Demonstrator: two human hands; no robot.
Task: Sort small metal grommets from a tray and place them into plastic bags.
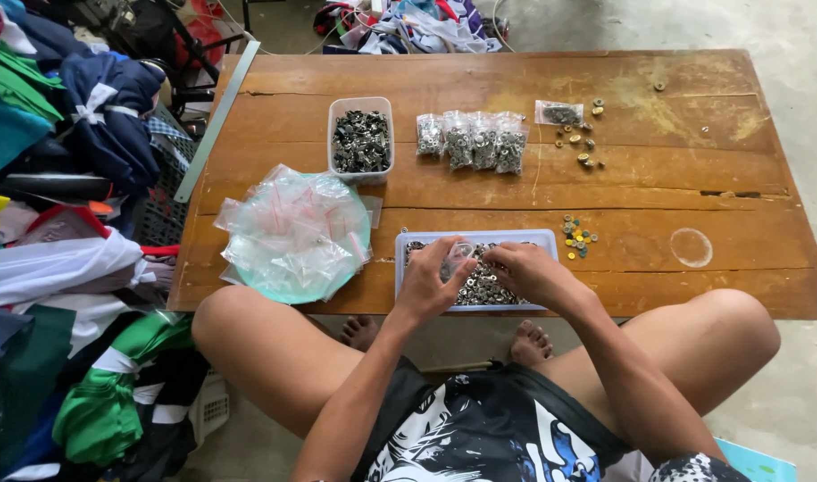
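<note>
A shallow pale-blue tray (542, 237) of small metal rings stands at the near edge of a wooden table (658, 161). Both my hands are over it. My left hand (433, 281) pinches a small clear plastic bag (462, 251) by its mouth. My right hand (526, 270) rests on the rings right beside the bag, fingers curled; whether it holds rings I cannot tell. A heap of empty clear zip bags (292, 228) lies on a green plate to the left.
A clear tub of dark metal parts (361, 140) and several filled small bags (473, 140) sit farther back. Loose brass and coloured rings (576, 236) lie right of the tray. Piled clothes (60, 223) crowd the left side. A long metal ruler (217, 118) leans at the table's left edge.
</note>
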